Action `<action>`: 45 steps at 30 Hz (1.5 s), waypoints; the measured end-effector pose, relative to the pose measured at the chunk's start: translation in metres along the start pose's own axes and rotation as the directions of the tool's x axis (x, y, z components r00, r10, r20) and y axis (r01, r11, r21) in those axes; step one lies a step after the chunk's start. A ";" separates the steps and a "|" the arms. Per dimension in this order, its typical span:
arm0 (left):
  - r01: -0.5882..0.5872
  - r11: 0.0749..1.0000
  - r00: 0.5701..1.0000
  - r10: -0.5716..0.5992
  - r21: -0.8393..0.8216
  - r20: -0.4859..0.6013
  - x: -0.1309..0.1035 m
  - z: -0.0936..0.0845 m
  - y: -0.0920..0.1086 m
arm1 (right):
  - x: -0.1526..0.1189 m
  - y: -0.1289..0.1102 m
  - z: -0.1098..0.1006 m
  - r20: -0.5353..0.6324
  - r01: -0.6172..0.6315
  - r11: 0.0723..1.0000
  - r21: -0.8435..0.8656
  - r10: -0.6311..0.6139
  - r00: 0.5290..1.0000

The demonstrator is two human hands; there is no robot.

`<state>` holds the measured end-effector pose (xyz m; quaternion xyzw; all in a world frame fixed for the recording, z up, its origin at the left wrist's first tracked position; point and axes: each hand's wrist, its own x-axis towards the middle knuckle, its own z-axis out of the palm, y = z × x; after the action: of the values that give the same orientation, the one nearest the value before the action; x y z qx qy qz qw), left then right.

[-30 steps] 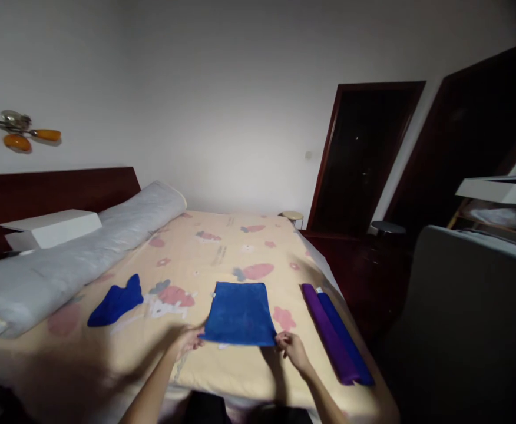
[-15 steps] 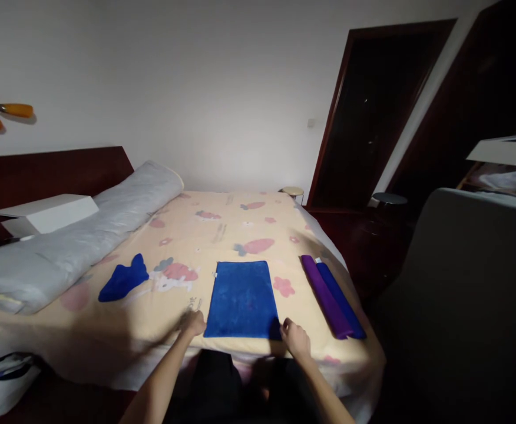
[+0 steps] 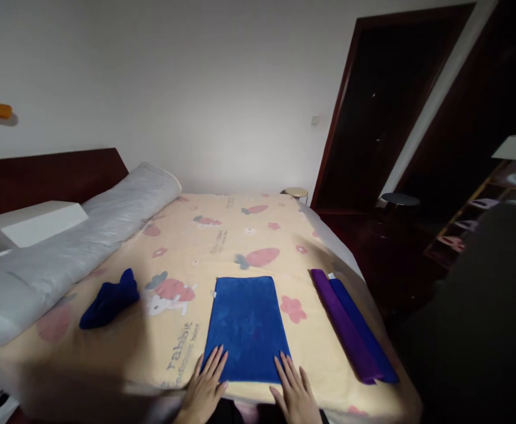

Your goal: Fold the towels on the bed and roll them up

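A blue cloth [image 3: 249, 321] with a small white tag on its left edge lies flat on the bed. My left hand [image 3: 205, 383] rests on its near left corner, palm down with fingers spread. On the near right corner lies my right hand [image 3: 294, 386], also flat with fingers apart. To the left is a crumpled dark blue cloth [image 3: 111, 299]. Two rolled or folded cloths, one purple [image 3: 346, 324] and one blue [image 3: 366, 330], lie side by side at the right, apart from my hands.
The bed sheet [image 3: 222, 253] has a carrot and rabbit print. A long grey rolled bundle [image 3: 90, 235] with a white box [image 3: 37, 221] on it lies along the headboard [image 3: 46, 176]. Two round stools [image 3: 400, 199] stand beyond the bed, and a dark chair back [image 3: 483, 312] is at right.
Both hands have moved from pinching near the cloth's side edges to lying flat on its near corners, fingers opened. The camera view has tilted and shifted slightly.
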<state>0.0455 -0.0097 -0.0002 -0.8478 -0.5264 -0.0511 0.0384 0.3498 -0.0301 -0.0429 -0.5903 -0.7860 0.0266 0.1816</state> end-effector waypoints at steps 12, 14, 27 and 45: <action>0.166 0.986 0.971 -0.157 0.035 -0.182 0.066 0.016 0.040 | 0.069 -0.062 0.020 -0.181 0.185 0.983 0.002 -0.182 0.967; 0.122 0.991 0.982 -0.113 0.054 -0.154 0.045 0.021 0.024 | 0.050 -0.036 0.022 -0.193 0.173 0.985 -0.026 -0.175 0.966; 0.201 0.980 0.950 -0.193 0.008 -0.246 0.122 0.009 0.042 | 0.127 -0.034 -0.002 -0.116 0.082 0.997 -0.015 -0.083 0.990; 0.203 0.978 0.967 -0.208 -0.043 -0.149 0.226 0.027 -0.036 | 0.252 0.015 0.019 0.076 0.046 0.996 0.078 -0.052 0.996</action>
<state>0.1145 0.2102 0.0022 -0.7828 -0.6062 -0.1265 0.0613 0.2980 0.2142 -0.0005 -0.5622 -0.8051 0.0751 0.1737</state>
